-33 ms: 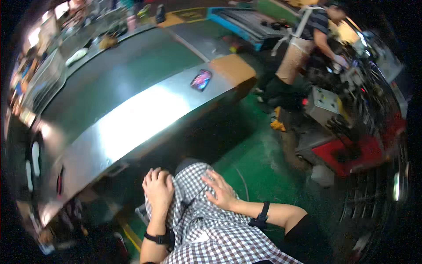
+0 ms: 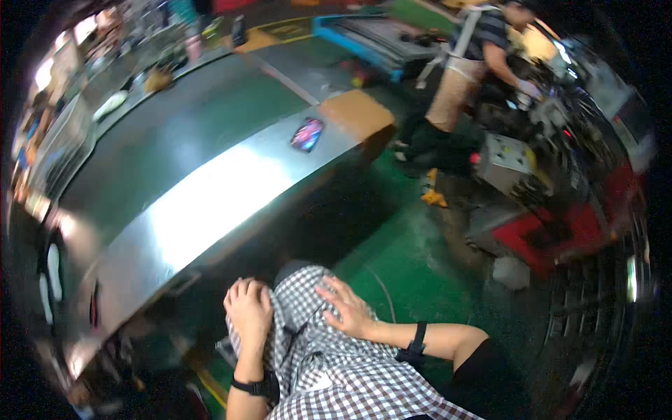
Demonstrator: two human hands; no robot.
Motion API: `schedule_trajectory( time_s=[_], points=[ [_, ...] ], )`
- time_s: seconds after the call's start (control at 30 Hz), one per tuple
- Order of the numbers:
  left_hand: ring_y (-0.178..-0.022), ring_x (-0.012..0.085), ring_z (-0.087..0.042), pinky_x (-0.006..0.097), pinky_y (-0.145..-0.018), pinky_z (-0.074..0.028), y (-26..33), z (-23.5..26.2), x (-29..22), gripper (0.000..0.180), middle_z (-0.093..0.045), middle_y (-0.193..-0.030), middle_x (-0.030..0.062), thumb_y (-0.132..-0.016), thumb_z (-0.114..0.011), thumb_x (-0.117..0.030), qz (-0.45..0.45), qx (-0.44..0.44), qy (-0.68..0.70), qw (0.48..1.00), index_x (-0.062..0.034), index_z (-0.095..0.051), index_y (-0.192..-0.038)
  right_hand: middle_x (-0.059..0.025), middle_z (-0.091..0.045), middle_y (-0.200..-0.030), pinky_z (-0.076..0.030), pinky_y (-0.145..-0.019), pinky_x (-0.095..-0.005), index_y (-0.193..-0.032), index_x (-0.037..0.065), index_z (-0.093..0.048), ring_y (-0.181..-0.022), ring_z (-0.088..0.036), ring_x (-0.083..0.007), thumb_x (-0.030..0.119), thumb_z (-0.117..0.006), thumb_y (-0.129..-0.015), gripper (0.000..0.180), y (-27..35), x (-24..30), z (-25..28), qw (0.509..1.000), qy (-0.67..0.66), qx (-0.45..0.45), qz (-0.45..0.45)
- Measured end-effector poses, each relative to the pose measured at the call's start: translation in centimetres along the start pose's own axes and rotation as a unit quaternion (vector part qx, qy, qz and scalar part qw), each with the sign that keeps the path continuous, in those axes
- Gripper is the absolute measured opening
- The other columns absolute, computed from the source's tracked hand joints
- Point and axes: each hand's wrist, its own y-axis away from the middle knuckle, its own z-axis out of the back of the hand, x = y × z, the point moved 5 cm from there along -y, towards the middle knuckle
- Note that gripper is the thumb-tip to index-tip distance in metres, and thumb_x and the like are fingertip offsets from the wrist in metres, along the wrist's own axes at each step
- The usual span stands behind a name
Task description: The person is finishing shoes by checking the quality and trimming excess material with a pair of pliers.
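Both of my hands rest on my knees over a brown-and-white checked apron [image 2: 371, 381]. My left hand [image 2: 248, 308] lies over the left knee, its fingers draped on the cloth and holding nothing. On the other knee, my right hand [image 2: 348, 310] lies with fingers spread, also free of any object. Each wrist wears a black strap. Ahead of me, a phone [image 2: 306, 134] with a lit, colourful screen lies on the metal edge of a long worktable [image 2: 129, 241].
A slim dark object [image 2: 94, 304] lies at the table's left end, near pale elongated pieces [image 2: 53, 271]. Along the far side stands a wire basket [image 2: 63, 154]. At right, a person in an apron [image 2: 458, 84] works at machinery beside a grey control box [image 2: 505, 162].
The surroundings have shifted slightly left in the view as my head turned. My hands remain on my knees.
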Motion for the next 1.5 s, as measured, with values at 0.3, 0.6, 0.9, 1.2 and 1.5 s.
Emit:
schedule_trajectory(
  time_s=[0.3, 0.6, 0.9, 1.2, 1.5],
  points=[
    [-0.090, 0.0316, -0.064, 0.042, -0.091, -0.044, -2.7, -1.9, -1.9, 0.010, -0.070, -0.089, 0.0124, -0.090, -0.064, -0.016, -0.004, 0.056, 0.029, 0.998, -0.0080, -0.067, -0.095, -0.0145, -0.032, -0.158, -0.036, -0.114, -0.0529, -0.155, 0.024, -0.037, -0.143, -0.035, -0.0397, 0.032, -0.058, -0.092, 0.066, -0.1, -0.3, -0.5, 0.999, -0.036, -0.010, -0.035],
    [-0.091, 0.0305, -0.065, 0.042, -0.090, -0.044, -2.5, -1.4, -1.9, 0.012, -0.071, -0.089, 0.0126, -0.089, -0.062, -0.013, 0.003, 0.062, 0.024, 0.998, -0.0064, -0.069, -0.096, -0.0146, -0.032, -0.158, -0.034, -0.114, -0.0547, -0.154, 0.025, -0.038, -0.143, -0.035, -0.0396, 0.033, -0.055, -0.092, 0.065, -0.1, -0.2, -0.9, 0.998, -0.055, -0.002, -0.038],
    [-0.091, 0.0309, -0.066, 0.038, -0.083, -0.050, -1.8, -0.5, 0.7, 0.024, -0.069, -0.097, 0.0159, -0.089, -0.054, 0.002, 0.089, -0.001, 0.193, 0.977, -0.0045, -0.066, -0.109, -0.0130, -0.029, -0.160, -0.034, -0.116, -0.0536, -0.155, 0.027, -0.036, -0.144, -0.033, -0.0394, 0.032, -0.056, -0.093, 0.066, 0.8, 0.4, -1.0, 0.997, -0.065, 0.023, -0.037],
    [-0.094, 0.0209, -0.063, 0.036, -0.086, -0.051, 0.6, 1.7, 11.4, 0.020, -0.064, -0.100, 0.0123, -0.098, -0.055, -0.003, 0.207, -0.175, 0.260, 0.927, 0.0011, -0.059, -0.117, -0.0131, -0.032, -0.158, -0.032, -0.117, -0.0533, -0.155, 0.027, -0.036, -0.145, -0.034, -0.0349, 0.031, -0.058, -0.091, 0.068, 0.3, 1.6, -3.1, 0.998, -0.061, 0.033, 0.010],
    [-0.079, 0.0126, -0.056, 0.030, -0.073, -0.049, 13.6, 17.1, 7.2, 0.013, -0.062, -0.093, 0.0041, -0.085, -0.073, -0.003, 0.194, 0.156, 0.368, 0.896, -0.0025, -0.064, -0.095, -0.0119, -0.030, -0.159, -0.030, -0.117, -0.0540, -0.155, 0.030, -0.036, -0.145, -0.033, -0.0351, 0.034, -0.058, -0.093, 0.066, 0.3, 1.7, -3.3, 0.997, -0.050, 0.052, 0.000]
  ],
)
